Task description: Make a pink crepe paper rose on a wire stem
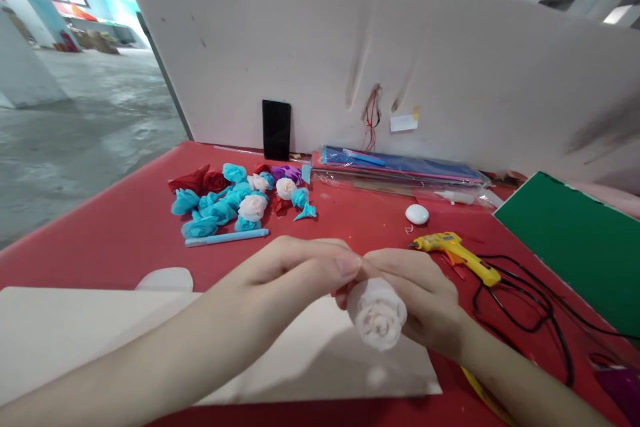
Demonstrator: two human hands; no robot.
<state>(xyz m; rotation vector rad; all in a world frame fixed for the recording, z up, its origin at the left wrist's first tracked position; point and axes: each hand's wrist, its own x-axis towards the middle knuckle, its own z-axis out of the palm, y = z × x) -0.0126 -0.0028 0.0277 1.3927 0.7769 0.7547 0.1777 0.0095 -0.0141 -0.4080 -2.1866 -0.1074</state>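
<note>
A pale pink-white paper rose (379, 319) faces the camera, its base hidden between my two hands. My left hand (310, 270) comes in from the left with fingers pressed together, its fingertips at the back of the rose. From the right, my right hand (425, 290) closes around the same spot, with curled fingers beside the petals. The two hands touch above the flower. Under them lies a cream sheet (280, 373) on the red table (115, 213).
Blue, red, pink and purple paper flowers (220, 207) are piled back left, by a light blue stick (227, 237). A yellow glue gun (457, 257) with black cord, a white oval object (417, 214) and a green board (575, 247) are right. A black phone (277, 130) leans behind.
</note>
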